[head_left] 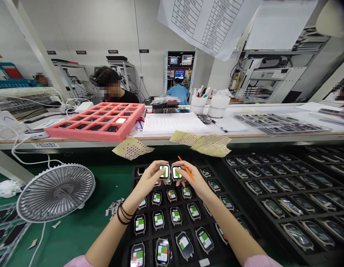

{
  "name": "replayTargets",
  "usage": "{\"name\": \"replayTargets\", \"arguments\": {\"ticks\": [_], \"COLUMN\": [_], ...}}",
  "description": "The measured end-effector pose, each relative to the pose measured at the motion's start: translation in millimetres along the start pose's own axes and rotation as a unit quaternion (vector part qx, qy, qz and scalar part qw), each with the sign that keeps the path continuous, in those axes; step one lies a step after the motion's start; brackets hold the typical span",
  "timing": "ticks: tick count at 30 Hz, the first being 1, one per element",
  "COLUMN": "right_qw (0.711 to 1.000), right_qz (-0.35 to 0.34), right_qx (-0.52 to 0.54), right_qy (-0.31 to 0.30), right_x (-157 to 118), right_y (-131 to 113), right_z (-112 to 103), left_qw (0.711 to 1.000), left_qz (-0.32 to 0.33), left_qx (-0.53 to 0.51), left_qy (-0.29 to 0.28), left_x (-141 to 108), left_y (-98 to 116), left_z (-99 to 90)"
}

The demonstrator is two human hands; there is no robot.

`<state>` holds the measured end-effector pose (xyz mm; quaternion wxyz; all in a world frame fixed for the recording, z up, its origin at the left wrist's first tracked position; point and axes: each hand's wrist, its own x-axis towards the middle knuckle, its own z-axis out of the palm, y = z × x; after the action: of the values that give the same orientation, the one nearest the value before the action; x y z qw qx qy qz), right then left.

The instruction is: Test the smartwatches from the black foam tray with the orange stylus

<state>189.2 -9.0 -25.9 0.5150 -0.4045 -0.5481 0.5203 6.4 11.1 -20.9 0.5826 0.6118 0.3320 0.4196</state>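
My left hand [154,174] grips a smartwatch case [164,171] with a lit white and green screen, thumb on the glass. Close beside it, my right hand [189,174] holds a second smartwatch case [176,172], its screen also lit. An orange pen-like stick [186,168] lies across the fingers of my right hand. Both hands are over a black foam tray [149,231] with several lit watch cases in its slots, such as this watch case [176,216]. The backs of the two held cases are hidden.
A round grey fan [56,193] stands at left. More watches fill a black tray [272,185] at right. On the shelf are a pink foam tray [121,133], paper sheets [174,123], a pen [219,126] and white cups [198,104]. Yellow sticker sheets [210,144] hang from its edge.
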Motion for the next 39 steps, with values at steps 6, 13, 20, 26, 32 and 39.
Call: {"name": "replayTargets", "arguments": {"ticks": [6, 13, 20, 26, 32, 39], "right_qw": [1.000, 1.000, 1.000, 1.000, 1.000, 1.000], "right_qz": [-0.002, 0.001, 0.000, 0.002, 0.002, -0.007], "right_qx": [0.006, 0.006, -0.004, -0.006, -0.006, -0.008], "right_qy": [0.003, 0.001, 0.000, 0.002, 0.005, -0.018], "right_x": [-0.6, 1.3, 0.0, -1.4, -1.5, 4.6], "right_y": [-1.5, 0.1, -0.5, -2.5, -3.5, 8.2], "right_z": [0.3, -0.7, -1.5, -0.7, -0.8, -3.7], "left_qw": [1.000, 1.000, 1.000, 0.999, 1.000, 1.000], "left_qz": [0.003, 0.006, -0.017, -0.024, 0.004, 0.004], "left_qx": [0.004, 0.007, 0.023, 0.026, 0.011, 0.027], "left_qy": [0.005, 0.007, -0.004, -0.004, 0.001, -0.003], "left_x": [-0.2, -0.5, -3.5, -5.6, -3.5, -4.5], "left_y": [-0.3, -0.1, 7.0, 11.8, 6.2, 4.5], "left_z": [0.4, 0.5, 2.6, 3.4, 2.9, 2.7]}}
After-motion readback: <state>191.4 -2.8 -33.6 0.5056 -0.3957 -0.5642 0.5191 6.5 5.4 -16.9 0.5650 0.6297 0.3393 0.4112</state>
